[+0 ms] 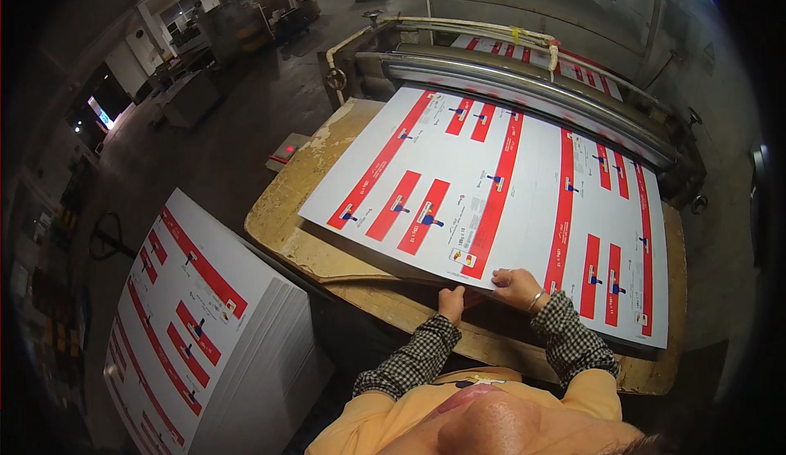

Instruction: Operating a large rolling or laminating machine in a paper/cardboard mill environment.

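Note:
A large white printed sheet [532, 201] with red bands and small blue pictures lies on a worn wooden feed table [282, 209]. Its far edge reaches the metal rollers [524, 77] of a machine. My right hand [519, 289], wearing a bracelet, pinches the sheet's near edge with bent fingers. Just left of it, my left hand [452, 304] is closed at that same edge; its fingers are partly hidden, and what they hold cannot be made out. Checked sleeves cover both forearms.
To my left stands a tall stack of similar printed sheets [278, 349]. Beyond the rollers lies another printed sheet [602, 80]. A pale pipe [483, 31] runs over the machine, with a handwheel [336, 78] at its left. A box with a red light [286, 152] sits beside the table.

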### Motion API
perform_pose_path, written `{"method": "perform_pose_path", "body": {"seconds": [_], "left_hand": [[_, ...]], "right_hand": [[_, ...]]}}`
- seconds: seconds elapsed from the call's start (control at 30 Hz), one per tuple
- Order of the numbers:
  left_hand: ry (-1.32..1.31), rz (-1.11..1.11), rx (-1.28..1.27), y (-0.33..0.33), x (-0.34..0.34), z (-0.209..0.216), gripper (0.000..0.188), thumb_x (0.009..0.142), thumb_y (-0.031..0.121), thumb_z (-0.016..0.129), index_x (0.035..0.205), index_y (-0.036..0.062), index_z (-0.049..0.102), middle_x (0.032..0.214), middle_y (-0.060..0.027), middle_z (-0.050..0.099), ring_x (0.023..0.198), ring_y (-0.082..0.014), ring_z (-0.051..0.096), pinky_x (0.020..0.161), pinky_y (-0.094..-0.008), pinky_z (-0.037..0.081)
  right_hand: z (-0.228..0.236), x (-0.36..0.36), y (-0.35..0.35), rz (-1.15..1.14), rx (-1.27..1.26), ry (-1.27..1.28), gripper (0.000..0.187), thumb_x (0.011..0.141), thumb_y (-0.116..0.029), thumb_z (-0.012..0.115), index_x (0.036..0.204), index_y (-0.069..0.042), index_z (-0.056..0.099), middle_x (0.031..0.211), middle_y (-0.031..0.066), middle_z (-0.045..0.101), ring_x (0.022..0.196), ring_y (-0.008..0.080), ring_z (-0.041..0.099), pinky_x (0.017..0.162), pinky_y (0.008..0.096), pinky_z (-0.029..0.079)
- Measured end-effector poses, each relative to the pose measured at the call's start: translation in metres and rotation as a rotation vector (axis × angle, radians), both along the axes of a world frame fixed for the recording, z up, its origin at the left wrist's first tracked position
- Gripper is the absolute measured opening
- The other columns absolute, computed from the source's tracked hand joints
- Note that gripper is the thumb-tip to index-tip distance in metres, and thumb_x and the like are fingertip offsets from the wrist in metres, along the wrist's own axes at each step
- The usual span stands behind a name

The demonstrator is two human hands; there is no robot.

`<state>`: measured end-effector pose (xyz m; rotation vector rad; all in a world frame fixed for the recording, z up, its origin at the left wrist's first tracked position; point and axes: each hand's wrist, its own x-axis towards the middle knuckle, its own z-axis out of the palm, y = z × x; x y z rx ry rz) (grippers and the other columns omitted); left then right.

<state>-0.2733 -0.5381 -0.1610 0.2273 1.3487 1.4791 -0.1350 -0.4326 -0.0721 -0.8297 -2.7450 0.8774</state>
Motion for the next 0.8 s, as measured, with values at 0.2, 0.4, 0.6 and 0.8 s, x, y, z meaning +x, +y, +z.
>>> {"method": "perform_pose_path", "body": {"seconds": [0.2,0.4,0.6,0.8], "left_hand": [[-0.232,0.041,0.085,0.006,0.007,0.018,0.040,0.082,0.027,0.053,0.097,-0.0088,0.045,0.088,-0.0168,0.054,0.076,-0.0247,0.056,0.067,-0.0358,0.052],[-0.325,0.005,0.169,-0.005,0.001,0.018,0.025,0.079,0.017,0.056,0.090,-0.0050,0.051,0.086,-0.0142,0.058,0.077,-0.0232,0.060,0.066,-0.0336,0.051],[-0.387,-0.079,0.239,-0.009,0.005,0.031,0.023,0.074,0.009,0.057,0.092,-0.0050,0.055,0.090,-0.0137,0.060,0.082,-0.0242,0.059,0.075,-0.0349,0.048],[-0.316,0.076,0.085,0.007,0.006,0.034,0.028,0.082,0.013,0.044,0.104,-0.0047,0.050,0.097,-0.0166,0.056,0.085,-0.0272,0.058,0.074,-0.0402,0.050]], "right_hand": [[-0.018,-0.025,0.059,-0.434,0.073,-0.027,0.039,0.063,-0.025,0.063,0.091,0.001,0.057,0.099,0.0189,0.054,0.096,0.0319,0.049,0.079,0.0365,0.041],[-0.015,-0.022,-0.011,-0.088,0.303,-0.243,0.076,0.057,-0.037,0.071,0.118,-0.004,0.041,0.118,0.0219,0.041,0.114,0.0383,0.034,0.093,0.0442,0.030],[0.019,0.002,0.016,-0.002,-0.170,-0.205,0.038,0.064,-0.017,0.057,0.099,-0.002,0.057,0.096,0.0216,0.057,0.090,0.0299,0.056,0.078,0.0319,0.044],[0.067,-0.002,0.004,-0.061,0.034,0.166,0.019,0.068,-0.010,0.052,0.082,0.002,0.055,0.086,0.0169,0.057,0.074,0.0308,0.057,0.065,0.0318,0.046]]}}
